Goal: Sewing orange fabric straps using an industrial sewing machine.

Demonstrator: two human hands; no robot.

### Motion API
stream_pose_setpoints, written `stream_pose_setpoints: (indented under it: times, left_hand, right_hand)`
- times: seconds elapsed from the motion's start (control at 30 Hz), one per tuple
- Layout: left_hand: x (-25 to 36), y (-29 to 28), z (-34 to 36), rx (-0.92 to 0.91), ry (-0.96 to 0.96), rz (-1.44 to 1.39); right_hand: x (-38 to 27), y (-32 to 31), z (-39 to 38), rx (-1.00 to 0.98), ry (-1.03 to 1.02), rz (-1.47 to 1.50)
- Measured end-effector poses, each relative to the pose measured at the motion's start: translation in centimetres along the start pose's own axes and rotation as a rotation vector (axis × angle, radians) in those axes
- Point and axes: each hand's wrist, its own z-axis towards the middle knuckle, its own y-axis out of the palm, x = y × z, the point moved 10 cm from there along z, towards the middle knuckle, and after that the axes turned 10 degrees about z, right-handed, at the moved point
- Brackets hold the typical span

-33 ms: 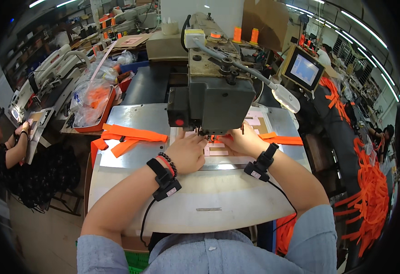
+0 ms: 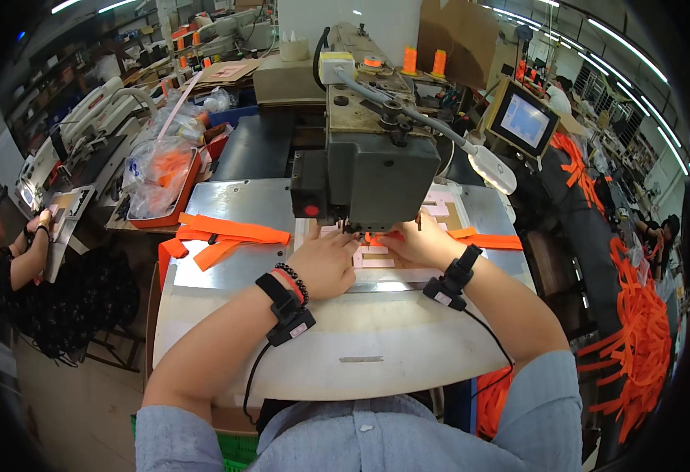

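In front of me stands a dark grey sewing machine head (image 2: 382,177), with a pink-and-brown slotted template (image 2: 375,262) beneath it. A short piece of orange strap (image 2: 373,238) lies on the template near the needle area. My left hand (image 2: 325,263) rests on the template's left side, fingers stretched toward that strap; the fingertips are partly hidden by the machine. From the right, my right hand (image 2: 423,242) reaches in with bent fingers closed at the strap's right end. Both wrists carry black strapped devices.
Folded orange straps (image 2: 234,233) lie left on the metal plate, and another orange strap (image 2: 494,241) lies right. A lamp (image 2: 492,169) hangs near a screen (image 2: 524,116). A red bin (image 2: 179,193) holds bagged pieces. Orange straps (image 2: 632,330) hang at right. Another person works at far left.
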Motion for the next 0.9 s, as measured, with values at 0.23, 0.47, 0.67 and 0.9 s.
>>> stream_pose_setpoints:
  times: [0.23, 0.47, 0.67, 0.9]
  left_hand:
    - [3.7, -2.1, -2.9, 0.021, -0.003, 0.053]
    - [5.3, -3.1, -3.6, -0.018, 0.063, -0.464]
    - [3.4, 0.0, -3.4, -0.177, -0.296, -1.254]
    - [0.6, 2.5, -3.6, 0.028, -0.546, -1.557]
  right_hand:
    - [-0.1, -1.3, -1.9, -0.145, -0.194, -0.025]
    - [-1.8, 0.9, -2.1, -0.206, -0.311, -0.475]
    - [-3.4, 1.9, -3.2, -0.292, -0.185, -0.213]
    - [-12.0, 3.3, -4.9, -0.624, 0.355, 0.438]
